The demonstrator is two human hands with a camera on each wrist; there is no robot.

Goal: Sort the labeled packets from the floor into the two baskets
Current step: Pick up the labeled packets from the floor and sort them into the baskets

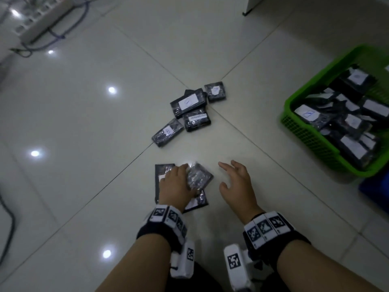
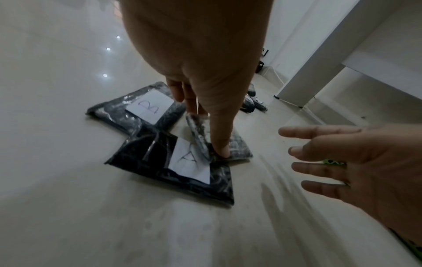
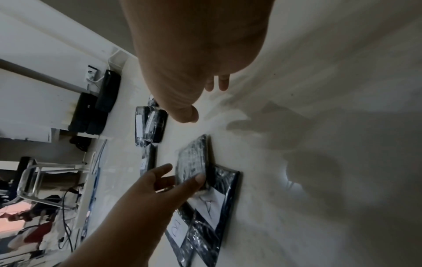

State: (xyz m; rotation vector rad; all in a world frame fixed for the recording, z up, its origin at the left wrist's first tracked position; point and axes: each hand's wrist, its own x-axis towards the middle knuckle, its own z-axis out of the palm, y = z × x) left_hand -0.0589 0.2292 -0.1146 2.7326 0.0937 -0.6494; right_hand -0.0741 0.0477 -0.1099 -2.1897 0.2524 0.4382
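Starting on the left: there's a flat black plastic-wrapped packet with a white paper label marked B (image 2: 134,110) lying on the glossy pale tiled floor (image 1: 84,123), and overlapping its near corner is a second flat black packet with a white label marked A (image 2: 180,168). On top of those two sits a smaller shiny black packet with no label showing (image 1: 199,178), probably face down.

The left hand (image 1: 179,186) has it: thumb on one edge, fingers curled over the far edge, so it's pinching that top packet by its sides. Just to the right, the right hand (image 1: 236,184) hovers over bare floor with its fingers spread, holding nothing.

Handling-wise, these look light and thin, with crinkly film that catches the light, so I'd guess slippery and a bit floppy instead of rigid. Gripping across the short edges like the left hand does seems the safest bet; pinching loose film alone might let it slide out. Nothing about them looks fragile, though I can't tell what's inside.

Further out on the floor is a cluster of four more black labelled packets (image 1: 189,110), and at the far right a green slotted plastic basket (image 1: 299,114) already holds many. A blue basket's corner (image 1: 374,192) peeks out below it.
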